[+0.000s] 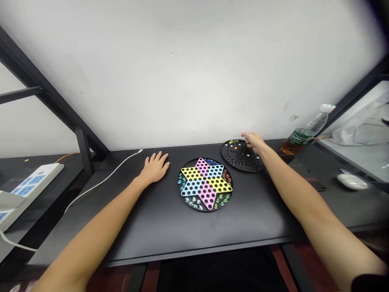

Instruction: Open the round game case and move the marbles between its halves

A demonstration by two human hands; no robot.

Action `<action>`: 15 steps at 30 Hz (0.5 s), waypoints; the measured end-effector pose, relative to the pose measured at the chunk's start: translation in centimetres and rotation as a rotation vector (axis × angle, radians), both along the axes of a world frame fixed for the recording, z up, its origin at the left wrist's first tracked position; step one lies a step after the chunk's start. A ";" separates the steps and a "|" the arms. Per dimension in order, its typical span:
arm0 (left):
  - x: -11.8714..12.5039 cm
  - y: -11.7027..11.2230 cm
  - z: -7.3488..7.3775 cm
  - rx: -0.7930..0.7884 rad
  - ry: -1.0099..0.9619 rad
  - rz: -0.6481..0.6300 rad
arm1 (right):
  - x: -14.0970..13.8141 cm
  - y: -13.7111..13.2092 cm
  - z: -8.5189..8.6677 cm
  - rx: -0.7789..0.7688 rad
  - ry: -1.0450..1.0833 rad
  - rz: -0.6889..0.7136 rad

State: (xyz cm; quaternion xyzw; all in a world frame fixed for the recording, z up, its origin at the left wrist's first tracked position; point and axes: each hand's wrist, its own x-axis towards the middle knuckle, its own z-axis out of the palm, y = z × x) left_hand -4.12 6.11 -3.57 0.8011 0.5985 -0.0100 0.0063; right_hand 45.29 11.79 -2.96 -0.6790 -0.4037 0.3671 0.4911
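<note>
Black board (242, 159) partly behind right hand (254, 142), near star board (205, 185) and bottle (304, 132)

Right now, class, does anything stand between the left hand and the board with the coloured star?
Nothing visible does: only black tabletop shows between the left hand and the star board, which lies to that hand's right.

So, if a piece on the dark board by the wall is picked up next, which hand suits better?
Probably the right hand: it appears right at the dark board. The left hand lies spread on the desk, with the star-patterned board in between.
</note>
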 end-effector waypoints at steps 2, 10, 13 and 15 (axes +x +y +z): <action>-0.1 0.0 0.0 0.000 -0.004 -0.002 | -0.6 0.2 -0.9 0.030 -0.452 0.051; 0.0 0.0 0.0 0.011 0.000 -0.005 | -0.8 0.5 -2.0 -0.025 -0.706 0.030; 0.1 -0.1 0.0 0.007 0.005 0.000 | -0.7 0.3 -1.1 -0.017 -0.239 -0.051; 0.1 -0.1 0.1 0.006 0.004 0.000 | -0.2 0.1 -0.2 -0.030 0.072 -0.030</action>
